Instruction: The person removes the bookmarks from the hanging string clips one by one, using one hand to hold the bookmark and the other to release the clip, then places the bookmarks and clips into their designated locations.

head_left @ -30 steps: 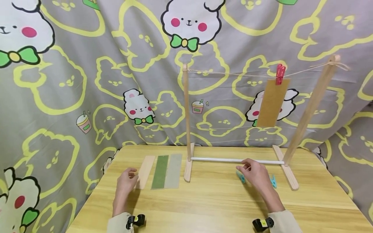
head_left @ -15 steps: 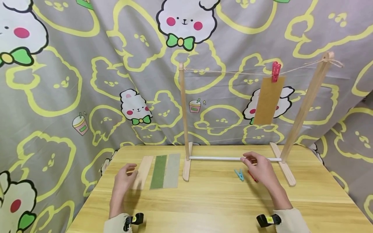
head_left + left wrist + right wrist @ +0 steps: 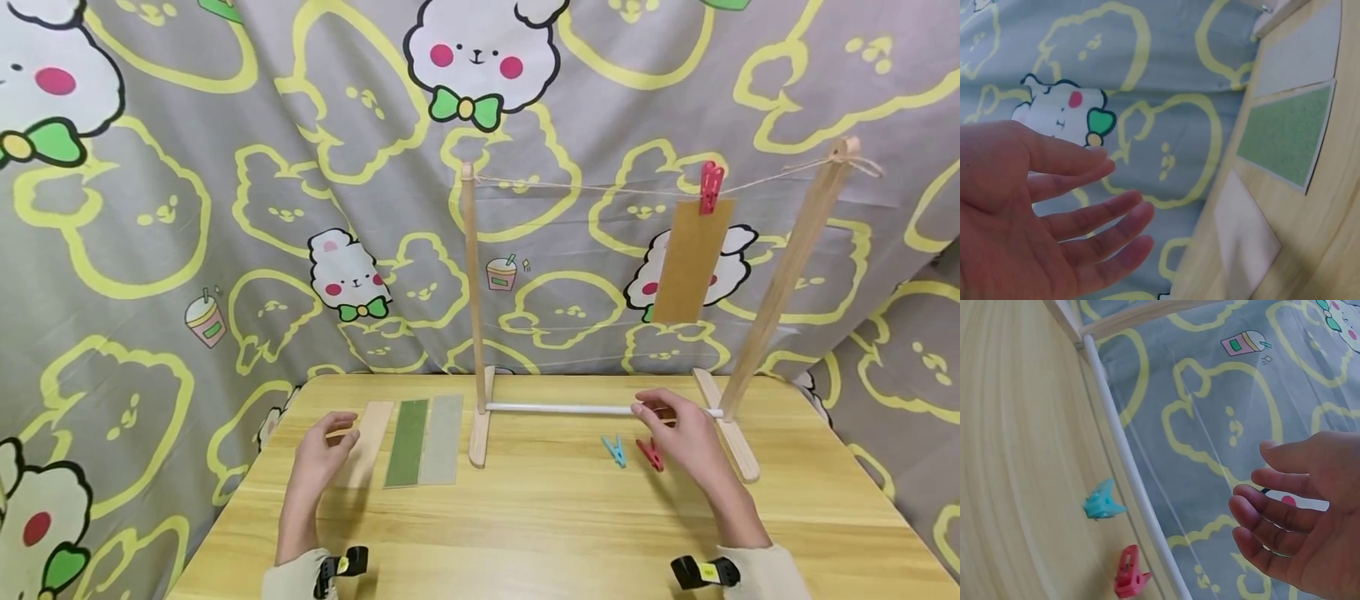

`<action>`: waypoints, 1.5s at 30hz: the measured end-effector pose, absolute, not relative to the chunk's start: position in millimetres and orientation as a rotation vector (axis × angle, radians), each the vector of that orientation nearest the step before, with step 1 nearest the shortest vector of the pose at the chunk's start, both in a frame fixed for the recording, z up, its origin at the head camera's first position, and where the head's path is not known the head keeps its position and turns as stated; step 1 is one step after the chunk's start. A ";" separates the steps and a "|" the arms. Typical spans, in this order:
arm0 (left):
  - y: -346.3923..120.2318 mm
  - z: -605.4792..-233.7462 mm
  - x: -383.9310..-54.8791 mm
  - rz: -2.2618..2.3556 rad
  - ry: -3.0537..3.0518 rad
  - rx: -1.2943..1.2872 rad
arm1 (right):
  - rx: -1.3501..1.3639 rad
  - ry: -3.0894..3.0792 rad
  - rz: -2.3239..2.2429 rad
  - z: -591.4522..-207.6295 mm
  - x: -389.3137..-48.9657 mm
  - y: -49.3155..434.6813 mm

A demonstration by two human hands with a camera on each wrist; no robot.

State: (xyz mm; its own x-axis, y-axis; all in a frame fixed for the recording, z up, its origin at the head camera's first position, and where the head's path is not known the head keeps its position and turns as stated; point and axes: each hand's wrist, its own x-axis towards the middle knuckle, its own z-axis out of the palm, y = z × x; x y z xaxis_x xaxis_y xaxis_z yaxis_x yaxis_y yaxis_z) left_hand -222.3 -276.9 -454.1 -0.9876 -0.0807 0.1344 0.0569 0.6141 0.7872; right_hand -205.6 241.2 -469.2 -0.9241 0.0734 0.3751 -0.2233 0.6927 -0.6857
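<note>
My left hand (image 3: pixel 324 450) hovers at the left edge of a beige strip (image 3: pixel 372 437), fingers relaxed and holding nothing, as the left wrist view confirms. A green strip (image 3: pixel 407 442) and a grey strip (image 3: pixel 442 437) lie beside it. My right hand (image 3: pixel 678 429) is raised over the table near the white rod (image 3: pixel 570 408), its fingers loosely bent around nothing. Just left of it on the table lie a red clothespin (image 3: pixel 650 455) and a light blue clothespin (image 3: pixel 614 451). Both pins also show in the right wrist view.
A wooden stand with a left post (image 3: pixel 473 292) and a right post (image 3: pixel 787 275) rises at the back. From the string (image 3: pixel 585 188) between them, a pink clothespin (image 3: pixel 711 187) holds a brown strip (image 3: pixel 692 262). A patterned curtain (image 3: pixel 420 208) hangs behind.
My right hand has moved right and slightly up, uncovering the red clothespin. Another blue clothespin, seen to its right earlier, is now out of sight. My left hand has shifted slightly up.
</note>
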 end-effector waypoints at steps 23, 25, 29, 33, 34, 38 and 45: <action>-255.1 -440.7 -218.2 -1.411 -2.509 -0.097 | 0.149 -2.401 1.115 -448.7 -191.4 256.7; -251.6 -438.4 -216.7 -1.449 -2.487 -0.118 | 0.153 -2.387 1.111 -446.7 -191.1 258.1; -241.8 -434.9 -215.2 -1.521 -2.448 -0.158 | 0.146 -2.374 1.101 -441.9 -186.0 261.3; -234.3 -433.2 -215.0 -1.598 -2.382 -0.171 | 0.113 -2.359 1.107 -436.2 -179.7 263.9; -233.3 -432.9 -214.8 -1.608 -2.360 -0.171 | 0.105 -2.354 1.112 -434.9 -178.7 264.4; -228.6 -432.7 -213.3 -1.645 -2.279 -0.191 | 0.098 -2.340 1.125 -432.3 -175.8 266.2; -213.3 -430.7 -215.2 -1.724 -2.179 -0.258 | 0.104 -2.259 1.103 -434.6 -171.5 270.4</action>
State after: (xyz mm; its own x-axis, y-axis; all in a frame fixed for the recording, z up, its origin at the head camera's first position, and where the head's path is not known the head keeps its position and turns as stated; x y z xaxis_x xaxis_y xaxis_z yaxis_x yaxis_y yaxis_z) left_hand -215.2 -213.3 -430.7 -0.9224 -0.0727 0.3794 0.3525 0.2434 0.9036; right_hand -171.5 270.4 -434.6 -0.8075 0.1899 0.5585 -0.3237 0.6489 -0.6886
